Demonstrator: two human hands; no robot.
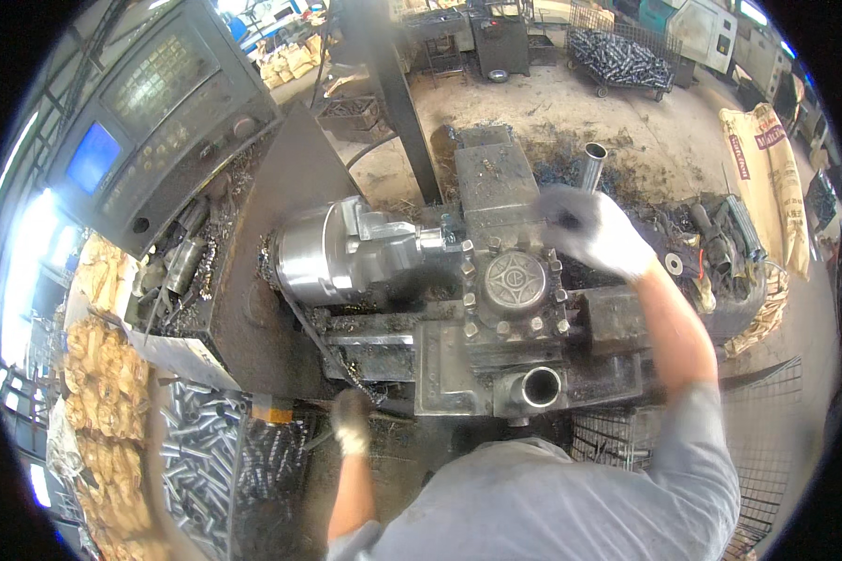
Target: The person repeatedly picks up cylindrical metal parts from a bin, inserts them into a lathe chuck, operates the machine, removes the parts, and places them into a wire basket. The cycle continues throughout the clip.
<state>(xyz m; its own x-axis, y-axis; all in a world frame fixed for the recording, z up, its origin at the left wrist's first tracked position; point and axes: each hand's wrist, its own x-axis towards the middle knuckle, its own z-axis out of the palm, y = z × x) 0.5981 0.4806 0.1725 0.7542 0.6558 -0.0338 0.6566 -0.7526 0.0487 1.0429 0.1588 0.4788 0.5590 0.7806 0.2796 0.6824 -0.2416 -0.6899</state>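
My right hand (601, 232), in a white glove with dark, dirty fingers, is raised over the far right side of the lathe's tool turret (515, 280). It appears closed round an upright metal tube (591, 168); the tube's lower end is hidden behind the glove and the fingertips blur. My left hand (351, 423), in a similar glove, hangs low at the lathe's front edge, close to a thin rod (318, 439). Its dark fingers are smeared, so their grip does not show. Left of the turret, the chuck (323, 251) points a short shiny workpiece (430, 239) toward it.
A control panel with a blue screen (94, 157) stands at the left. Below lies a bin of cut metal tubes (201, 453), beside brown sacks (108, 374). Tools and rags (711, 243) are heaped at the right. A wheeled wire cart (622, 61) holds more metal parts.
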